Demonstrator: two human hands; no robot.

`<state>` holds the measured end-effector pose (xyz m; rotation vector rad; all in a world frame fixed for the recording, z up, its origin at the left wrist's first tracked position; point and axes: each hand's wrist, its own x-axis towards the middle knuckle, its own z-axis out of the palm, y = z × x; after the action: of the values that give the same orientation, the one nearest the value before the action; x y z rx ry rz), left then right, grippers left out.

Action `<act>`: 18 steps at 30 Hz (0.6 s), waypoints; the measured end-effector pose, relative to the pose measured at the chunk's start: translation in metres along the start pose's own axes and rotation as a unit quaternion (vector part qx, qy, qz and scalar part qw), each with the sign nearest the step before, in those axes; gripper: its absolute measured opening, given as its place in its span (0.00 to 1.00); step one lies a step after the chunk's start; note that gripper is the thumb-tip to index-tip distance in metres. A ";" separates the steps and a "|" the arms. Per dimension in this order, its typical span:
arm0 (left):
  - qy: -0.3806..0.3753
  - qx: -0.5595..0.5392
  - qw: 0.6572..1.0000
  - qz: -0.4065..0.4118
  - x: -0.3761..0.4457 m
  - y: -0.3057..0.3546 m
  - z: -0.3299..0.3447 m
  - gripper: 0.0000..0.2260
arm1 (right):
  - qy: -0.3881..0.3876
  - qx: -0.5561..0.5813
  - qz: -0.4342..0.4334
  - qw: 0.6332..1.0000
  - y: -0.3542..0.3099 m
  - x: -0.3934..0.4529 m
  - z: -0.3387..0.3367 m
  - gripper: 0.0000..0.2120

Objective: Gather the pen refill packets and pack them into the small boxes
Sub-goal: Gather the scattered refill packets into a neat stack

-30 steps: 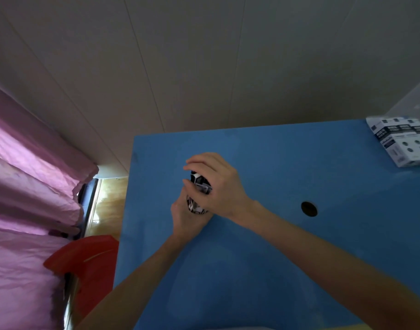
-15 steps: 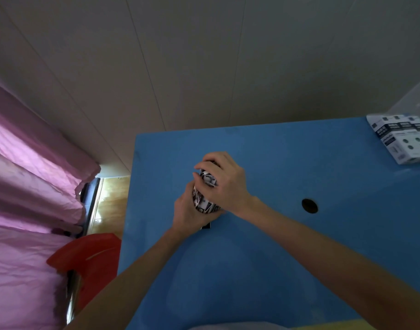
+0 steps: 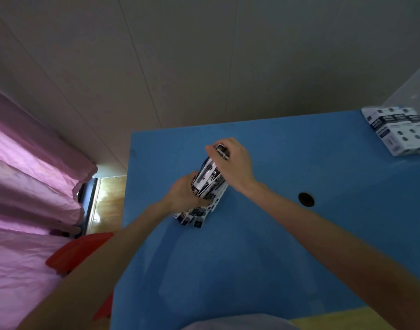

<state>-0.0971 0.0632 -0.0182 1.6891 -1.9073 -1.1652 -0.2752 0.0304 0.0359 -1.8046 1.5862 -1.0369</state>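
Observation:
A bundle of black-and-white pen refill packets (image 3: 207,181) stands tilted on the blue table (image 3: 263,246), near its far left part. My left hand (image 3: 184,195) wraps around the lower half of the bundle. My right hand (image 3: 234,164) grips the top end from above, with fingers curled over the packet tips. The bottom ends of the packets (image 3: 192,216) fan out against the table surface. A block of small white boxes (image 3: 399,132) with dark labels sits at the far right edge of the table, well away from both hands.
A round dark hole (image 3: 306,199) is in the table to the right of my right wrist. Pink curtain fabric (image 3: 30,186) hangs at the left, with a red plastic object (image 3: 77,251) beside the table's left edge. A pale wall runs behind the table.
Both hands have lifted and tipped the bundle, so more of the packets shows between them. The lower ends now spread out on the table.

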 end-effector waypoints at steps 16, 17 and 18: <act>-0.136 0.398 0.907 0.030 0.014 0.018 0.000 0.31 | -0.347 -0.392 -0.196 0.829 0.074 -0.031 -0.004 0.53; -0.132 0.395 0.909 0.036 0.014 0.017 0.002 0.32 | -0.347 -0.395 -0.201 0.826 0.073 -0.027 -0.003 0.48; -0.126 0.390 0.911 0.045 0.012 0.015 0.003 0.33 | -0.349 -0.395 -0.198 0.826 0.071 -0.024 -0.002 0.43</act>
<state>-0.1118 0.0520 -0.0122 1.8204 -2.8393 -0.6190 -0.3188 0.0416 -0.0240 -2.6991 1.2331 0.2875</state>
